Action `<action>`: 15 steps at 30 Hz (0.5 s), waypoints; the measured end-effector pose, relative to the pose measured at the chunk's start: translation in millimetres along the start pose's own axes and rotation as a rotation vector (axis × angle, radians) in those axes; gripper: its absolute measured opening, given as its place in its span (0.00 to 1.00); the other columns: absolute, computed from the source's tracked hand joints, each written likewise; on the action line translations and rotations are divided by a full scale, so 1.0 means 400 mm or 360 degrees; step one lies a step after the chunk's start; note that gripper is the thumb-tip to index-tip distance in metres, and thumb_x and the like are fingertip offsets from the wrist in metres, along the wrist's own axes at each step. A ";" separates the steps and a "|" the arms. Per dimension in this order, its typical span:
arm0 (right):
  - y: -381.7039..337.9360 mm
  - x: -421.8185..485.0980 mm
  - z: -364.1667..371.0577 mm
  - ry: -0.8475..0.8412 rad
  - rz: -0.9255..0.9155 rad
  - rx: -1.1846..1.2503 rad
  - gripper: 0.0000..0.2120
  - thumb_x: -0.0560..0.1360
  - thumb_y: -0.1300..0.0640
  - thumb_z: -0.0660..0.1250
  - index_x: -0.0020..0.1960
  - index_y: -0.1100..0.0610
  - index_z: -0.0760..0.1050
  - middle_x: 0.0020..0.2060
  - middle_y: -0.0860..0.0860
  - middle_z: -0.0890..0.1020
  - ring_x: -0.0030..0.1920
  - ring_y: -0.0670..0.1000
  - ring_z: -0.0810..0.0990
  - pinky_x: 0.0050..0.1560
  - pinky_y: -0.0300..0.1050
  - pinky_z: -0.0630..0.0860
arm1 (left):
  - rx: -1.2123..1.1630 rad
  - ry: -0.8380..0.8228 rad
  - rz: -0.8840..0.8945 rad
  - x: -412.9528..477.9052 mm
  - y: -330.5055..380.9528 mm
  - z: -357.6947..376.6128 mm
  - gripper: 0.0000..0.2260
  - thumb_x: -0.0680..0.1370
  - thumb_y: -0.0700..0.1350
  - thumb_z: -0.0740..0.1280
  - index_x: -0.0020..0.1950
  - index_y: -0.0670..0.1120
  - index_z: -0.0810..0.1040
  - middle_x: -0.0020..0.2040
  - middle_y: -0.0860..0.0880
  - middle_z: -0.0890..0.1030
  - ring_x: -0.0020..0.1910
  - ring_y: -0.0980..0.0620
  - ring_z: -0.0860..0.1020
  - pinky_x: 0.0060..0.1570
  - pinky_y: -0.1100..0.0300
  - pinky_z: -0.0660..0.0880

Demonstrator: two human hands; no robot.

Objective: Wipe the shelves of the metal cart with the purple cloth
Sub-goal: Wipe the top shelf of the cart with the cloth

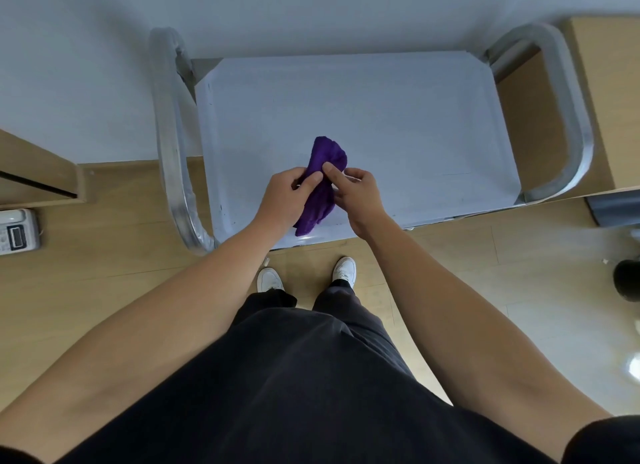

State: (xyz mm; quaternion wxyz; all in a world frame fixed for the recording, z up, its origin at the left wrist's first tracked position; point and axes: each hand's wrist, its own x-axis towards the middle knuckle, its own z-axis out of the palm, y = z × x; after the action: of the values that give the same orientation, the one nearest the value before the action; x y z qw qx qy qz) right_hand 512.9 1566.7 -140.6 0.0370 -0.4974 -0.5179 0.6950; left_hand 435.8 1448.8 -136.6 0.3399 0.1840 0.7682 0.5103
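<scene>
Purple cloth (323, 190) hung bunched between my two hands, over the near middle of the top shelf (381, 110) of the metal cart (502, 172). My left hand (282, 197) pinched the cloth's left side, thumb on top and fingers curled underneath. My right hand (360, 193) pinched its right side near the upper fold, thumb tip pressed into the fabric. The cloth's upper end bulged past my fingers and its lower end trailed toward the shelf's near edge; I could not tell whether it touched the metal. The shelf was pale and flat, with a tubular handle (173, 134) looping at the left end and another handle (571, 117) at the right. The cart stood against a white wall (311, 10) on a wooden floor (104, 273). My white shoes (270, 279) were just short of the cart, and a white telephone (17, 231) lay on the floor far left.
</scene>
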 end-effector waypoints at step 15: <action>0.004 -0.046 -0.005 -0.0070 -0.0313 -0.0315 0.16 0.75 0.46 0.67 0.61 0.44 0.69 0.53 0.52 0.81 0.48 0.50 0.83 0.40 0.43 0.81 | -0.0543 0.0116 -0.0330 0.003 0.011 0.007 0.13 0.81 0.48 0.62 0.64 0.46 0.72 0.54 0.47 0.82 0.50 0.49 0.82 0.47 0.54 0.81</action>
State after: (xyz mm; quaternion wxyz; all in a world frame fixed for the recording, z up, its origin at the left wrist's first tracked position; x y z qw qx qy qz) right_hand 524.3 1557.1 -129.8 0.0444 -0.4301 -0.6308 0.6443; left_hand 436.6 1453.2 -133.9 0.3890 0.0251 0.6971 0.6017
